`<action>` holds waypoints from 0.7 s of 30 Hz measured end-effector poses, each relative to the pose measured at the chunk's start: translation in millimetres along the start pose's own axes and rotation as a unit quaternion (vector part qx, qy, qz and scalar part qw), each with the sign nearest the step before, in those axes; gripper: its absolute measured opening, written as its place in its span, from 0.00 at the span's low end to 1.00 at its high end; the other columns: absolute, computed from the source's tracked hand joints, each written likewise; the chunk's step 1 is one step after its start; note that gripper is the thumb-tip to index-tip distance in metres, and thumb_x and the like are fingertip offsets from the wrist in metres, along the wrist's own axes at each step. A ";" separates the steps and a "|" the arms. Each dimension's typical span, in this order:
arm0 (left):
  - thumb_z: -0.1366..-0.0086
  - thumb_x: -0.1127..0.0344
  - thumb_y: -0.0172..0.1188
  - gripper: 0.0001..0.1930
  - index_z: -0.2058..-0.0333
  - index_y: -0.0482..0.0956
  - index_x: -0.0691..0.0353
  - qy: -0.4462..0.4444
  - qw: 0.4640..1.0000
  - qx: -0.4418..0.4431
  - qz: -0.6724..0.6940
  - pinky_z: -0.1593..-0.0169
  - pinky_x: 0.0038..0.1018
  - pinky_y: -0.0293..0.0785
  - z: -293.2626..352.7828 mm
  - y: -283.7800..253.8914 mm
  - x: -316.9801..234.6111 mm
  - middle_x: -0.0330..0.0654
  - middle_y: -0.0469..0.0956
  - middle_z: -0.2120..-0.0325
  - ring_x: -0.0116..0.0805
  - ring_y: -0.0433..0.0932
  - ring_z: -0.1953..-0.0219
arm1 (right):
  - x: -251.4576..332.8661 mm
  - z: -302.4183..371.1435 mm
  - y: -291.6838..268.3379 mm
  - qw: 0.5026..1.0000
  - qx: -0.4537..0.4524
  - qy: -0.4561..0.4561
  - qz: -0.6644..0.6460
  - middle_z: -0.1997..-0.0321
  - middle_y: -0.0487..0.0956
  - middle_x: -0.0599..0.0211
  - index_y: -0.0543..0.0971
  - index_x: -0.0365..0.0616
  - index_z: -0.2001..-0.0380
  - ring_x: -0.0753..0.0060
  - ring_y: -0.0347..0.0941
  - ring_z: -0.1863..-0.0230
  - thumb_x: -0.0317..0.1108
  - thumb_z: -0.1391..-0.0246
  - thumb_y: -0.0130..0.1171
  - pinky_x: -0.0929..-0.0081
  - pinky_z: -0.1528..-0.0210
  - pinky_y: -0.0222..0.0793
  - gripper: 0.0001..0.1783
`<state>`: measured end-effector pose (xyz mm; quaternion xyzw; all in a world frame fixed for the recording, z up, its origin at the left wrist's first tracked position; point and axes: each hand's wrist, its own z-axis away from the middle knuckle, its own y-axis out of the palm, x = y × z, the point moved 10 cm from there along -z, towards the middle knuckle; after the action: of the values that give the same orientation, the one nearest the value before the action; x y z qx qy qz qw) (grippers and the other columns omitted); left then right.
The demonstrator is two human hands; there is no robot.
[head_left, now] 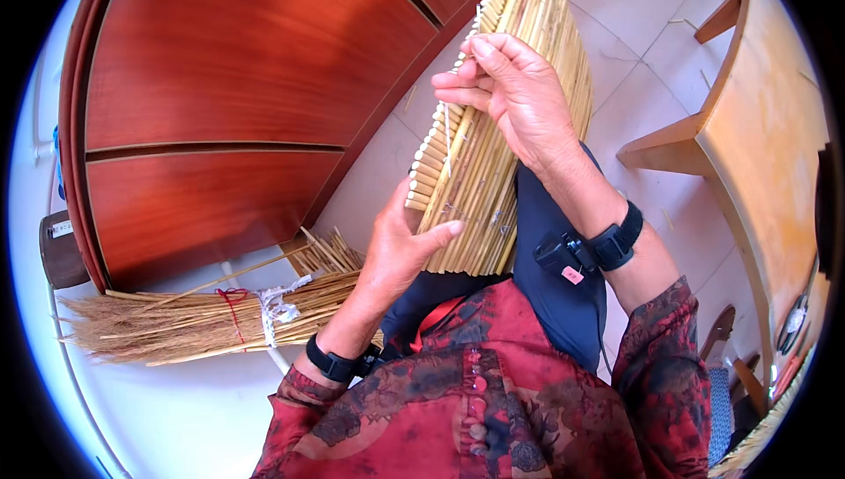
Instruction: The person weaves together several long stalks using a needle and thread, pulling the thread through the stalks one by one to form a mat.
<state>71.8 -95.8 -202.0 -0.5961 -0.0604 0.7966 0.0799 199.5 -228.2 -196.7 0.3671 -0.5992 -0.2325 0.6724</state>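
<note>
A panel of pale yellow plant stalks (475, 206), laid side by side and stitched together, leans across my lap with its cut round ends along the left side. My left hand (396, 246) grips its lower left corner, thumb on the upper face and fingers hidden behind the edge. Over the panel's upper part, my right hand (510, 83) is raised with thumb and index finger pinched together, the other fingers loosely bent. A thin white string (448, 145) runs from the panel's face up to these fingers. Small stitches of thread show on the stalks near my left thumb.
A bundle of dry stalks with brushy heads (202, 316), tied with red string, lies at the left. A reddish wooden cabinet (220, 57) stands at the upper left. On the right is a pale wooden table (766, 127) with scissors (794, 321) near its edge.
</note>
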 end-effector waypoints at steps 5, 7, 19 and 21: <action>0.41 0.78 0.59 0.22 0.48 0.68 0.70 -0.025 0.992 -0.023 0.124 0.45 0.28 0.68 -2.3 -8.7 18.3 0.44 0.75 0.53 0.29 0.73 0.51 | 9.3 6.2 -4.1 1.000 0.007 -0.004 0.018 0.73 0.77 0.64 0.74 0.34 0.62 0.67 0.80 0.66 0.34 0.38 0.52 0.74 0.63 0.79 0.11; 0.40 0.79 0.58 0.21 0.48 0.69 0.70 -0.020 0.988 -0.038 0.151 0.45 0.29 0.68 -2.8 -16.7 19.1 0.44 0.76 0.53 0.29 0.73 0.51 | 23.7 19.3 -1.1 0.954 0.031 0.005 0.297 0.75 0.77 0.68 0.77 0.37 0.63 0.72 0.80 0.67 0.33 0.40 0.53 0.78 0.69 0.76 0.09; 0.41 0.80 0.57 0.19 0.49 0.70 0.70 -0.061 0.983 -0.039 0.171 0.46 0.28 0.70 -10.0 -19.5 4.0 0.44 0.76 0.54 0.29 0.74 0.53 | -9.1 61.1 29.9 0.768 0.190 -0.117 0.600 0.70 0.79 0.59 0.81 0.48 0.62 0.53 0.77 0.65 0.33 0.44 0.55 0.60 0.63 0.73 0.09; 0.41 0.80 0.58 0.20 0.49 0.70 0.70 -0.067 0.980 -0.034 0.185 0.46 0.28 0.70 -9.6 -17.6 5.5 0.44 0.76 0.54 0.29 0.75 0.53 | -13.3 60.7 27.8 0.759 0.196 -0.109 0.611 0.70 0.79 0.60 0.81 0.48 0.61 0.53 0.77 0.65 0.33 0.44 0.54 0.60 0.63 0.73 0.09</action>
<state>80.4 -77.4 -206.5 -0.5448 0.0190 0.8331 -0.0936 134.4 -213.9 -182.9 0.0183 -0.7983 0.3116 0.5151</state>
